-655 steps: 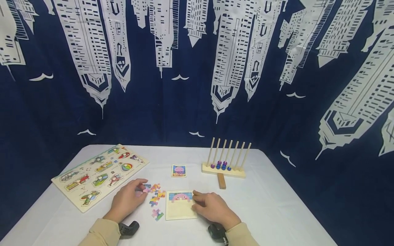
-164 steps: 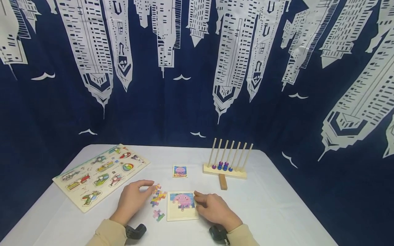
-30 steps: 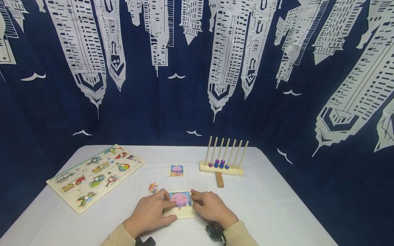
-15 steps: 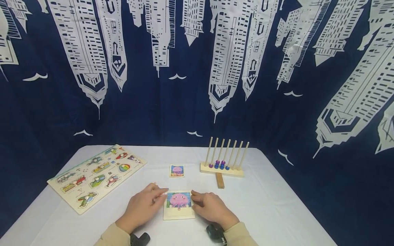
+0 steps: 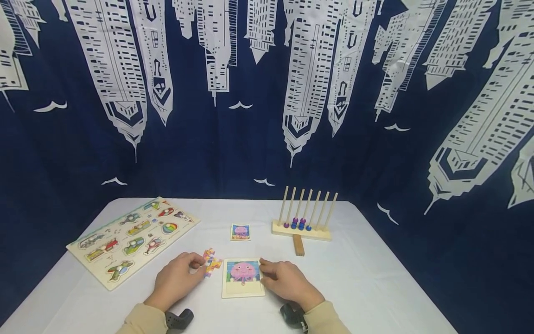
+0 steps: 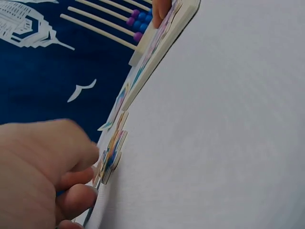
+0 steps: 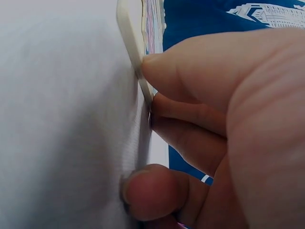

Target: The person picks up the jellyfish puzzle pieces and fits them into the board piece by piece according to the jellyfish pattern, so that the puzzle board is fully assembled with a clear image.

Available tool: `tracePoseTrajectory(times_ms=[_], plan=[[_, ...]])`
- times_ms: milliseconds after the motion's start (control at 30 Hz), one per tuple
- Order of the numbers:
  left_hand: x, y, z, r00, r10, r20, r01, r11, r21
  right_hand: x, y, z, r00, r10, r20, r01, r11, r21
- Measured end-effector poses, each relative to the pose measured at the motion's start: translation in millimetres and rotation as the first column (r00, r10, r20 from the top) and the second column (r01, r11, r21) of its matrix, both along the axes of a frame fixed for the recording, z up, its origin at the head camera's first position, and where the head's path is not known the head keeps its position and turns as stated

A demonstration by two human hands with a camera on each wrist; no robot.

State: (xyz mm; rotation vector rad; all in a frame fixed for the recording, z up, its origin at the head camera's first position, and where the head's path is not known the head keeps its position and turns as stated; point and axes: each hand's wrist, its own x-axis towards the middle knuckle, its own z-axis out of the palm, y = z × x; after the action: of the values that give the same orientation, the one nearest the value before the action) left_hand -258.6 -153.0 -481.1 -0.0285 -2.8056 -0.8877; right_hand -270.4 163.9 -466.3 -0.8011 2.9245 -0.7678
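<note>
A pale wooden jigsaw tray (image 5: 243,291) lies in front of me, its upper part filled with a pink octopus picture and its lower strip bare. My right hand (image 5: 288,281) holds the tray's right edge; in the right wrist view the thumb (image 7: 164,71) lies against the rim. Left of the tray, a small cluster of loose jigsaw pieces (image 5: 213,263) lies on the cloth. My left hand (image 5: 177,277) is at the left side of these pieces, thumb and forefinger bent and apart. In the left wrist view its fingertips (image 6: 86,195) are right at the nearest pieces (image 6: 113,155).
A small octopus picture card (image 5: 240,232) lies beyond the tray. Behind it to the right stands a peg rack (image 5: 300,230) with purple and blue beads, a brown wooden block (image 5: 298,245) before it. A large vehicle puzzle board (image 5: 133,241) lies at the left.
My left hand has drawn back from the tray to the loose pieces at left. Over the longer span, the octopus picture has grown and fewer pieces lie loose. My right hand stays at the tray's edge.
</note>
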Motion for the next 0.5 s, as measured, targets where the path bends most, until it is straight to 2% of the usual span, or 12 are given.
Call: tracePoseTrajectory(times_ms=[333, 500], plan=[[4.6, 3.4, 1.3, 1.0, -0.005, -0.015, 0.004, 0.999, -0.035, -0.2, -0.9, -1.0, 1.0, -0.005, -0.004, 0.005, 1.0, 0.02], [5.0, 0.0, 5.2, 0.999, -0.041, 0.022, 0.041, 0.999, -0.015, 0.7, -1.3, 0.1, 1.0, -0.004, -0.002, 0.004, 1.0, 0.02]])
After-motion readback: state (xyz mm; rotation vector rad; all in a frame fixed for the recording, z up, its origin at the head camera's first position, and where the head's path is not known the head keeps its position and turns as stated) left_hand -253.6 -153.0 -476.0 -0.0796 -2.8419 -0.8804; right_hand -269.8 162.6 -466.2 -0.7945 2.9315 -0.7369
